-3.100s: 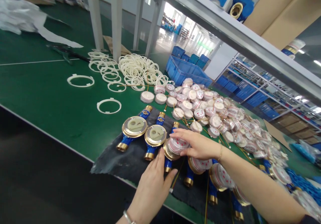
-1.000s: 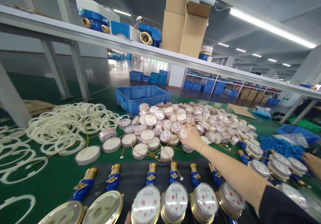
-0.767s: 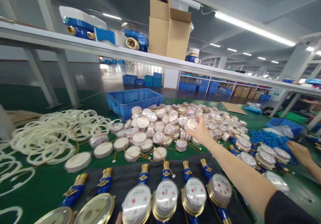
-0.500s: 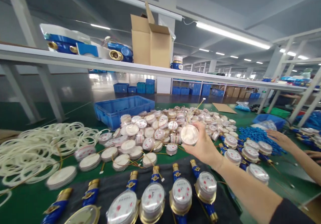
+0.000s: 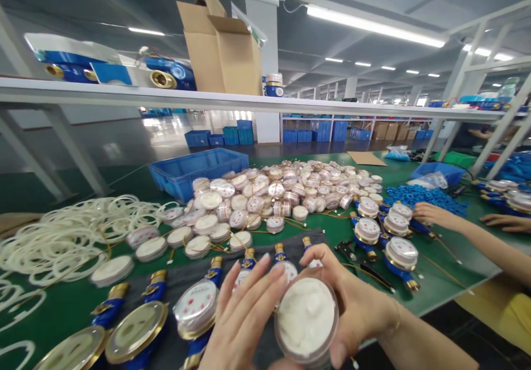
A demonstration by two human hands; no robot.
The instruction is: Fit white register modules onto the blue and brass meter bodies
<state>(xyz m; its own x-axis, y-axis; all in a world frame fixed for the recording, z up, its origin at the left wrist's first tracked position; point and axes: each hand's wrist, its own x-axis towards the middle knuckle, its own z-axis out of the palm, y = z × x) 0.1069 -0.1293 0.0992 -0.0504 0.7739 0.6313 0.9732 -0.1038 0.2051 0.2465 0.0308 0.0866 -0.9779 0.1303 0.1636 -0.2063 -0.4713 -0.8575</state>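
In my right hand [image 5: 357, 303] is a round water meter register [image 5: 306, 317], its white filled underside turned toward me. The fingers and thumb wrap its right side. My left hand [image 5: 249, 309] is just left of the register with its fingers stretched out and open; whether its thumb touches the rim I cannot tell. Behind and beside the hands, blue meter bodies with brass ends lie on a dark mat. One carries a register with a printed dial [image 5: 197, 303]; the open meter body [image 5: 136, 331] left of it shows its brass ring. My hands hide others in the row.
A large heap of registers [image 5: 290, 187] lies beyond the mat, with a blue crate [image 5: 199, 171] behind it. White rings [image 5: 83, 237] are piled left. Pliers [image 5: 360, 265] and assembled meters [image 5: 400, 254] lie right, near a co-worker's hand [image 5: 435, 215]. A shelf [image 5: 232, 102] crosses above.
My right hand has brought the register from the heap down toward me, over the mat. My left hand has come into view beside it. The co-worker's hand has moved to a meter.
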